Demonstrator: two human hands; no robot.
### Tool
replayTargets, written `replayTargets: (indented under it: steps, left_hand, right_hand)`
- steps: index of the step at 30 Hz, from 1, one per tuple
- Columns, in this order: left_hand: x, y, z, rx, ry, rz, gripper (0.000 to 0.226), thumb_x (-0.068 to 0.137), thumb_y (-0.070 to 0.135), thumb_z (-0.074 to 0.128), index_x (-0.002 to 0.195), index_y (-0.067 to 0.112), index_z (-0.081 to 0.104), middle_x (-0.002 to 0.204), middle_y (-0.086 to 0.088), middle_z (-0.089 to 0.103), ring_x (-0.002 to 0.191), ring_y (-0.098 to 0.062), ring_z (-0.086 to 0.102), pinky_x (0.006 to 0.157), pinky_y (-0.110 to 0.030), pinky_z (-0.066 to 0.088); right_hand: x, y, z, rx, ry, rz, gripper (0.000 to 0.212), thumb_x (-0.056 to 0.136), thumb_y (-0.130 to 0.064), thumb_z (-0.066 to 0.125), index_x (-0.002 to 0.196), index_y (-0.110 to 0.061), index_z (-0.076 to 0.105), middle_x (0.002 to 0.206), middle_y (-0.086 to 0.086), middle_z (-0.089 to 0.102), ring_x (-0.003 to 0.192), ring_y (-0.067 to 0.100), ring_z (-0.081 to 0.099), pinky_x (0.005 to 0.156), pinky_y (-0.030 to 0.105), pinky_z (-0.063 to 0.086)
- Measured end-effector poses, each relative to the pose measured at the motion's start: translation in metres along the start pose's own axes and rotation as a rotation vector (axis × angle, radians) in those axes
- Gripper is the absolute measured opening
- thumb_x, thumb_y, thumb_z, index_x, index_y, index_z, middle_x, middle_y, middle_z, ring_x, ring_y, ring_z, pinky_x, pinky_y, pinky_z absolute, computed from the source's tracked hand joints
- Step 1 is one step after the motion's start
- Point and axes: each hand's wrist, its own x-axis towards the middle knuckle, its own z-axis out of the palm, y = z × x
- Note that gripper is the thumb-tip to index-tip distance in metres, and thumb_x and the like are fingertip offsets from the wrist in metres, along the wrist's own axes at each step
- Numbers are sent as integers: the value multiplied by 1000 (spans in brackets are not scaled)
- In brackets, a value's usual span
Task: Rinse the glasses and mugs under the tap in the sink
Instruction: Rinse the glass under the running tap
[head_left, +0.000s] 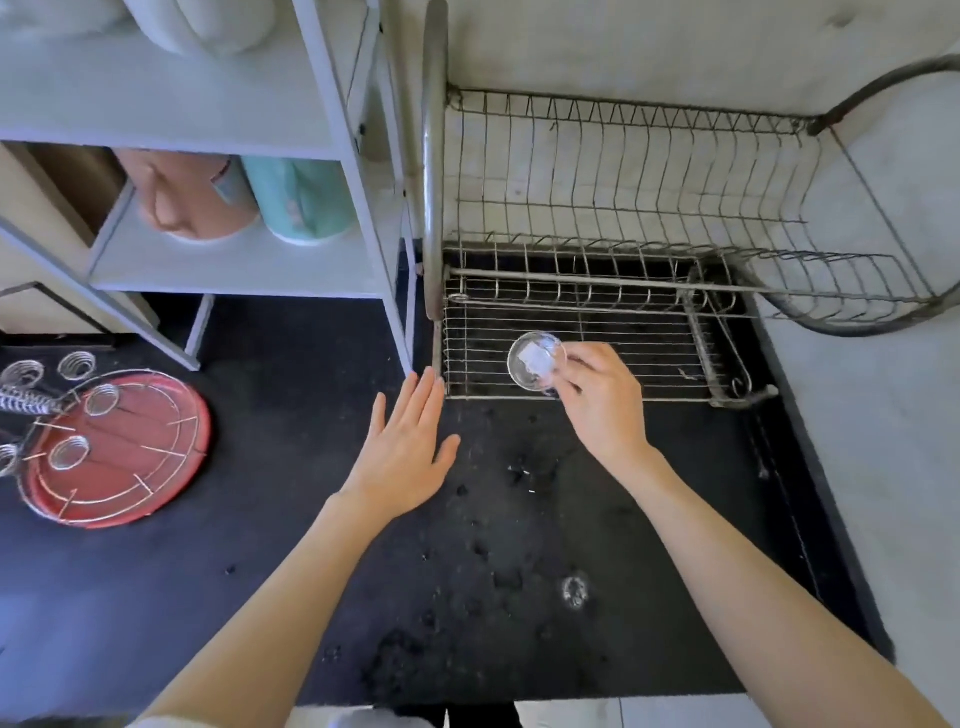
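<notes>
Glass (536, 360) gripped by right hand (602, 405) above the wire rack (623, 332) — left hand (405, 447) beside it, fingers spread, empty.

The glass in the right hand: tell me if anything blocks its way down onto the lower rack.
Nothing visible does. The right hand grips the glass just over the wire dish rack, whose lower grid beneath it holds no other dishes. The left hand hovers open over the dark counter, off to the side.
</notes>
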Motion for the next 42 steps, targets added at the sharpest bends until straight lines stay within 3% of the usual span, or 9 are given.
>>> replayTargets:
  steps: [6,11,19,25,27,33,36,40,42]
  left_hand:
    - [8,0,16,-37,145,-19,59,97,31,35,147,9,12,156,-3,13,145,-20,1,115,-46,3]
    - [8,-6,23,62,189,-11,58,97,33,31,148,14,9,157,-1,10,145,-20,0,115,-46,3]
    - [9,-8,32,24,245,-16,61,96,34,34,148,16,7,157,1,7,145,-22,-4,115,-46,0]
    - [9,-11,39,19,302,6,60,95,32,40,147,14,15,156,-2,14,144,-26,3,114,-48,5]
    - [10,-12,39,32,296,11,61,95,33,38,147,15,14,156,-2,13,144,-26,3,114,-48,6]
    - [11,-14,41,40,300,20,61,95,34,38,147,14,14,156,-3,13,144,-26,3,115,-48,7]
    - [12,-14,43,32,316,19,61,94,34,42,146,14,18,155,-4,17,143,-28,7,113,-48,7]
    - [12,-15,44,29,319,21,60,94,34,42,146,14,20,155,-4,18,143,-28,8,113,-49,8]
    - [12,-14,44,29,308,14,61,94,35,41,147,15,17,155,-3,14,144,-27,5,114,-48,6]
  right_hand:
    - [25,16,14,-39,-14,-28,16,80,-18,63,80,-7,76,91,3,72,82,23,63,64,20,45]
    - [42,17,35,-68,8,-114,18,81,-16,63,86,-3,74,94,8,72,84,30,64,68,27,46]
    - [75,10,77,194,133,301,23,88,-25,58,92,-9,74,101,6,70,95,19,62,75,19,36]
    - [103,-3,100,380,211,466,24,86,-20,61,64,-12,67,55,-10,52,51,0,41,52,10,31]
    - [110,-2,106,439,221,511,16,86,-20,62,74,-13,72,68,-9,62,60,-3,46,56,7,34]
    - [122,-1,118,404,165,509,20,87,-22,61,93,-8,74,92,4,72,80,7,59,63,1,37]
    - [116,-9,118,414,162,482,21,88,-16,59,96,0,71,93,15,72,84,23,64,70,13,41]
    - [118,-8,120,420,144,470,17,89,-17,59,87,-11,74,71,0,65,58,-3,47,56,1,35]
    - [118,-7,120,411,116,469,17,89,-16,58,80,-12,72,67,6,63,57,1,45,55,3,35]
